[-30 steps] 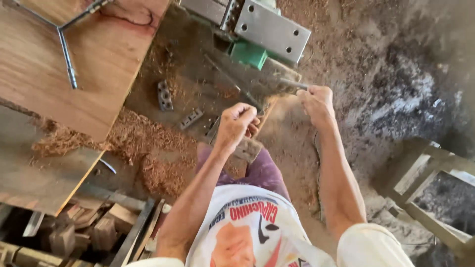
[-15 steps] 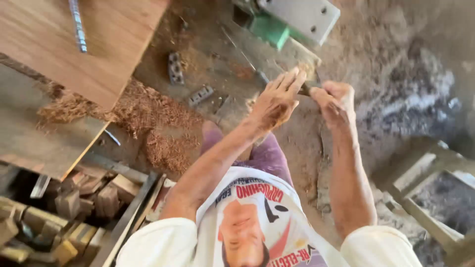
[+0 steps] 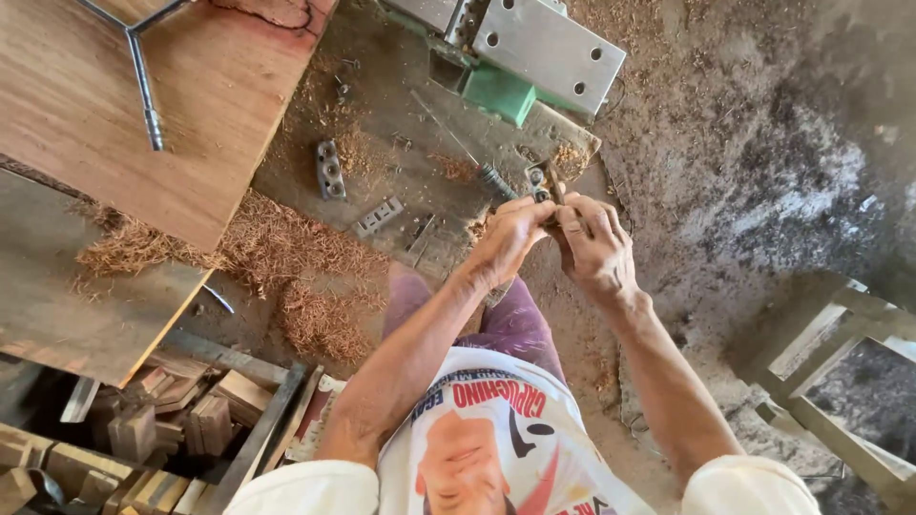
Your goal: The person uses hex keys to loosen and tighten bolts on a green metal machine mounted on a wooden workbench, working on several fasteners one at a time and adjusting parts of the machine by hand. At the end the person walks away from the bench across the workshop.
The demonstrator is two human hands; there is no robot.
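My left hand (image 3: 509, 238) and my right hand (image 3: 593, 246) are brought together in front of me, both closed around a small metal part (image 3: 546, 181) with round holes that sticks up between the fingertips. Below them on the dusty floor lies a thin rod with a coiled end (image 3: 477, 164). Two small grey metal blocks (image 3: 329, 170) (image 3: 379, 216) lie to the left of my hands.
A grey and green machine (image 3: 520, 57) stands ahead. A wooden board (image 3: 114, 105) with a metal cross wrench (image 3: 143, 72) is at the left, sawdust (image 3: 277, 257) beneath it. Wood offcuts (image 3: 172, 420) fill the lower left. A wooden stool (image 3: 840, 381) stands right.
My left hand was open and apart from the right; both hands have now closed together on the small metal part. The view has shifted slightly.
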